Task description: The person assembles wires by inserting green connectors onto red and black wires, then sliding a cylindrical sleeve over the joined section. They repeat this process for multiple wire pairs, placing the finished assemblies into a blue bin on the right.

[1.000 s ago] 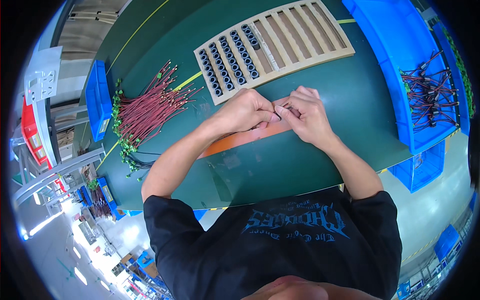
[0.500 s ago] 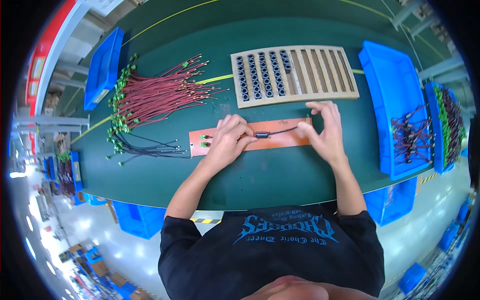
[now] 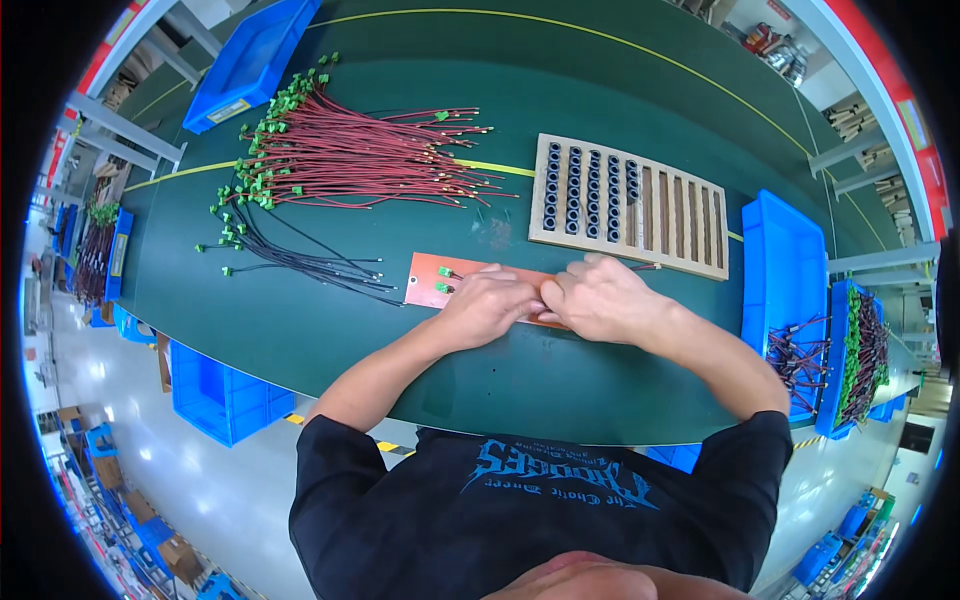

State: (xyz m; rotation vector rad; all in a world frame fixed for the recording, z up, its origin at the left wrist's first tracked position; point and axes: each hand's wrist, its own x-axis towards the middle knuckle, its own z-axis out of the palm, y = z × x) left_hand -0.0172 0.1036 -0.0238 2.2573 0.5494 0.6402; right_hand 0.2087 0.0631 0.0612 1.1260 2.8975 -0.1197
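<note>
Over an orange board (image 3: pixel 425 280) my two hands meet, fingertips together. My left hand (image 3: pixel 488 308) is closed, its thumb and fingers pinched where the black cylindrical ferrite core was; fingers now cover the core. Curled tightly against those fingertips is my right hand (image 3: pixel 605 300); what it grips is hidden. Two green connectors (image 3: pixel 446 273) with short dark red wires lie on the board's left part, the wires passing under my left hand. Beyond my right hand a thin wire end (image 3: pixel 648 267) sticks out near the wooden rack (image 3: pixel 690 262).
The rack holds columns of black ferrite cores (image 3: pixel 573 190) in its left slots. Red wires with green connectors (image 3: pixel 370 150) and black wires (image 3: pixel 300 253) lie on the green table. Blue bins stand at the back left (image 3: pixel 250 65) and right (image 3: pixel 783 250); the right one contains wire assemblies.
My right hand has come left from the wire's far end and closed beside my left hand. The core between them is now covered. The whole view has shifted and turned.
</note>
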